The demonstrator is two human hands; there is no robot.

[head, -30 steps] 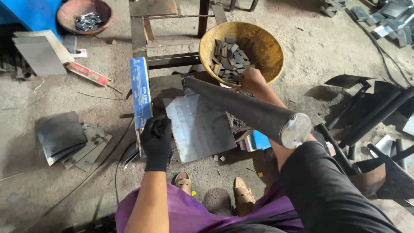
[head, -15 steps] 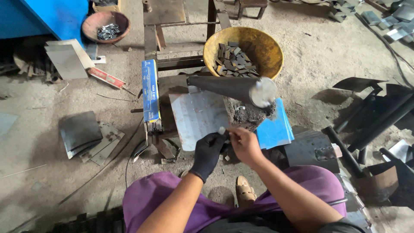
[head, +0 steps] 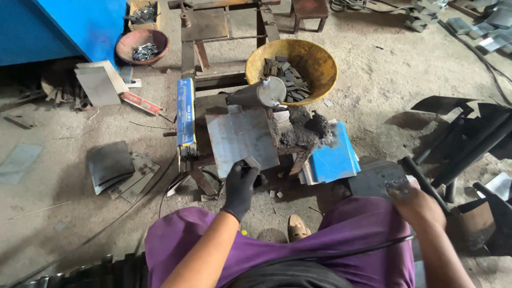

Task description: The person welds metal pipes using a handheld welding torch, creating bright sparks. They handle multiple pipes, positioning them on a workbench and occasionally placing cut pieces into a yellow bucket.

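Head view shows the bare right hand (head: 421,205) gone from the small piece to a dark handle (head: 426,184) at the near right, its grip hidden, while the gloved left hand (head: 241,186) alone pinches the small metal piece (head: 252,161) against the near edge of the steel plate (head: 241,140). Beyond stand a grey cylinder (head: 256,95) and a yellow bowl of scrap (head: 314,64), with a blue rod packet (head: 185,114) left; purple trousers (head: 352,234) cover the near floor.

A yellow bowl (head: 320,58) of small dark metal pieces sits on the dusty floor (head: 384,80) at the far side. A brown bowl (head: 128,45) with shiny scraps stands beside the blue machine body (head: 69,24). A long blue box of welding rods (head: 185,114) lies upright in the view, and loose grey sheet offcuts (head: 112,168) lie to its left. A folded blue sheet (head: 333,157) rests near black bars (head: 469,144).
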